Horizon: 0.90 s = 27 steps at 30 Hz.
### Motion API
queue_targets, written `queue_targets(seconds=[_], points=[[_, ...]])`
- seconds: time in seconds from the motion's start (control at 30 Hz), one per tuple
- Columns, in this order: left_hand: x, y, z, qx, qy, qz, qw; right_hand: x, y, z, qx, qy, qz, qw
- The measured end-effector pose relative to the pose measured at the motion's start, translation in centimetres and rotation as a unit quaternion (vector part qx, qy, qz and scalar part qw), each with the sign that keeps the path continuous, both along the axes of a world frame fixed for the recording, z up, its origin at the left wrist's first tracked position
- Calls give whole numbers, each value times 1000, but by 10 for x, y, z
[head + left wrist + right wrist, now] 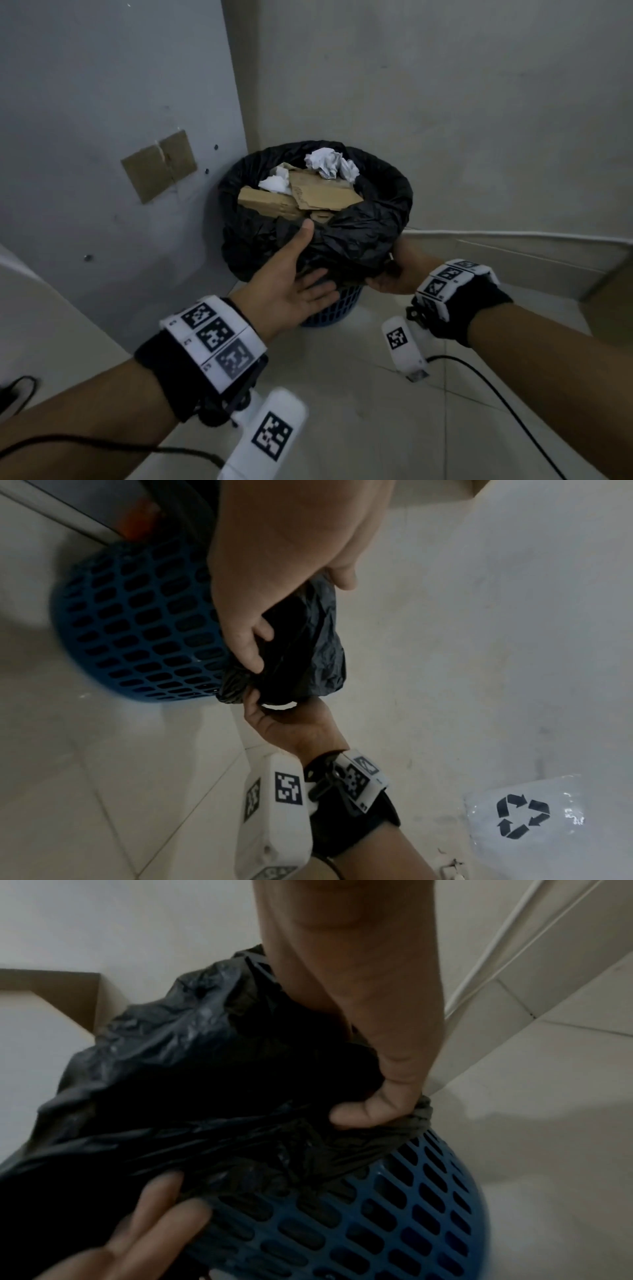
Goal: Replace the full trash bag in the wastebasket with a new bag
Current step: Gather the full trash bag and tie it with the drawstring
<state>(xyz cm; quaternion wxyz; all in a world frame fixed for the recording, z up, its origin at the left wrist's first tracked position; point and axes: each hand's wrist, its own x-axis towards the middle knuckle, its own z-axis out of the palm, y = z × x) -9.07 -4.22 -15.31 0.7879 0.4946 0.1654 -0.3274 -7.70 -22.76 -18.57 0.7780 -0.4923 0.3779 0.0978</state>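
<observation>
The thin, crinkled black plastic trash bag (318, 222) sits in the blue perforated plastic wastebasket (334, 308), which stands on the pale tiled floor (342, 394) in a corner, the bag's hem folded down over the basket's rim. Above that rim the bag is heaped with torn brown cardboard pieces (308, 198) and crumpled white paper (330, 164). The left hand (294, 274) lies on the near fold of the bag with fingers nearly straight and thumb up over the rim, pressing rather than clasping; the right hand (397, 274) has its fingers curled under the rolled hem and grips a bunch of film (380, 1110). The load looks light, being paper and card, but the film is soft, slippery and likely to stretch or tear where a cardboard corner pokes it. I judge the best hold to be the hem, gathered all round the rim into one thick bunch, and lifted straight up so the basket's holes do not snag it. A clear plastic bag with a recycling mark (524, 819) lies on the floor well away from the wastebasket.
</observation>
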Motion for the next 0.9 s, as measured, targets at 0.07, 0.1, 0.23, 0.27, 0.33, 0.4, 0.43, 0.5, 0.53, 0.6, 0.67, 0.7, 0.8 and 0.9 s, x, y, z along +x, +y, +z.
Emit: queue_targets(seconds=[0.07,0.1,0.23,0.27,0.33,0.4,0.43,0.5,0.53,0.6,0.67,0.7,0.8,0.9], points=[[4,-6,4,7,0,22,1000,6,-10,-1,-89,-31,-21,995],[7,-7,4,10,1,32,999,7,-14,2,-145,-59,-33,987],[16,-7,3,18,-6,59,998,4,-25,31,-252,-171,-160,939],[17,-7,3,22,-10,67,997,2,-25,39,-264,-195,-170,929],[20,-8,4,26,-18,82,996,-1,-20,51,-267,-238,-157,921],[23,-6,4,36,-36,87,995,-5,-15,59,-256,-257,-152,919],[25,-5,6,45,-48,87,994,-7,-14,64,-251,-265,-155,918],[31,2,8,68,-66,84,992,-10,-11,70,-251,-272,-157,916],[36,7,10,82,-74,82,991,-12,-9,72,-254,-280,-148,914],[44,19,15,112,-85,88,986,-15,-3,77,-260,-314,-105,907],[51,31,16,119,-94,102,983,-17,6,82,-251,-344,-34,904],[53,36,16,106,-91,112,984,-17,10,82,-241,-352,-4,905],[46,47,15,22,-51,119,991,-15,12,72,-271,-320,-17,908],[36,46,8,5,-19,75,997,-8,2,44,-261,-166,-87,947]])
